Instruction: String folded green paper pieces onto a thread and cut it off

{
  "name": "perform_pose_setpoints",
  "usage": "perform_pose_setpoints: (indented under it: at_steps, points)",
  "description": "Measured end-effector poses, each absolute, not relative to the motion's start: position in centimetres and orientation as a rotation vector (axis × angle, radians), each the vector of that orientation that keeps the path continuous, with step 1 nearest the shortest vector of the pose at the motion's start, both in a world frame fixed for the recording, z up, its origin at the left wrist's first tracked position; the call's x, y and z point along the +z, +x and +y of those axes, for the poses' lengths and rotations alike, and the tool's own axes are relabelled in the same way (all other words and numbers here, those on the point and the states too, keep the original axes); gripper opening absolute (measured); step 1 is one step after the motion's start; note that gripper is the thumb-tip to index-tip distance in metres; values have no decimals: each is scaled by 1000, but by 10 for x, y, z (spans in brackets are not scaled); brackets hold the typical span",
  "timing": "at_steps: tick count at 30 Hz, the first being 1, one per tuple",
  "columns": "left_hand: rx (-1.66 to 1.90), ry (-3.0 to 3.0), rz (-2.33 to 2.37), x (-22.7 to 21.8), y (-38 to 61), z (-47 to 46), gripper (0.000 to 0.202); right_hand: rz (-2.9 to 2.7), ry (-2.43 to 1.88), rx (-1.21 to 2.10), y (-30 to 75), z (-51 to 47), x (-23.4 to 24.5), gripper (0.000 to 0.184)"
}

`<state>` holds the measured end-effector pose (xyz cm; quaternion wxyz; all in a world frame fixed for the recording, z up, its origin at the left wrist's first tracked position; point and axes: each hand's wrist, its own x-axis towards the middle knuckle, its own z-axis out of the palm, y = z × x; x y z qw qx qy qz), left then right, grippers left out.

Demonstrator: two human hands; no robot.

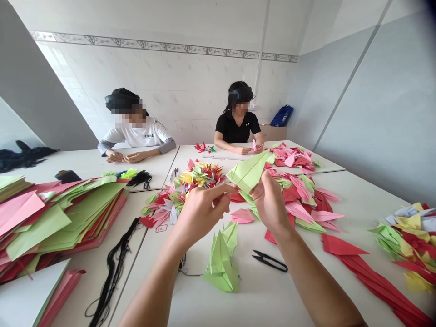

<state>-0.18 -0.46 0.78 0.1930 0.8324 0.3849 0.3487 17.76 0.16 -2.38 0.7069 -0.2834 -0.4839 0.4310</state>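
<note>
A folded light green paper piece is held up above the middle of the table. My right hand grips its lower right side between thumb and fingers. At the lower left edge of the paper is my left hand, its index finger reaching to the edge and its other fingers curled in. What those fingers hold, if anything, is too small to make out. Below my hands, a cluster of green folded paper pieces stands on the table, a dark thread at its left. Black thread snips lie to its right.
Mixed paper stacks and a black thread bundle lie left. Folded pieces are heaped right, beside a red row. Beyond sits a spiky paper ball. Two people work across the table.
</note>
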Motion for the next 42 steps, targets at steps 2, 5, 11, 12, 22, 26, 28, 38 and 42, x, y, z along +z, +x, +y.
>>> perform_pose_setpoints:
  at_steps: [2,5,11,12,22,26,28,38,42]
  points:
    - [985,2335,1060,7,-3,-4,29,-1036,-572,991,177,1,-21,41]
    - [962,2335,1043,7,-4,-4,29,-1064,-612,897,179,2,-22,31]
    - [960,2354,994,9,-4,-6,25,-1252,-749,595,185,0,-28,24]
    - [963,2351,991,9,-4,-6,24,-1266,-739,593,184,-1,-28,21]
    - [980,2233,1013,11,-5,1,21,-1496,-778,340,184,-10,-25,21]
    - [1035,2117,908,11,-6,1,14,-1523,-772,224,183,-12,-27,22]
    - [1017,2083,881,12,-6,0,8,-1517,-776,222,182,-13,-27,22]
    - [956,2162,880,11,-8,-2,21,-1463,-742,327,182,-16,-31,24]
    - [1004,2125,952,11,-7,0,11,-1465,-738,251,183,-17,-31,20]
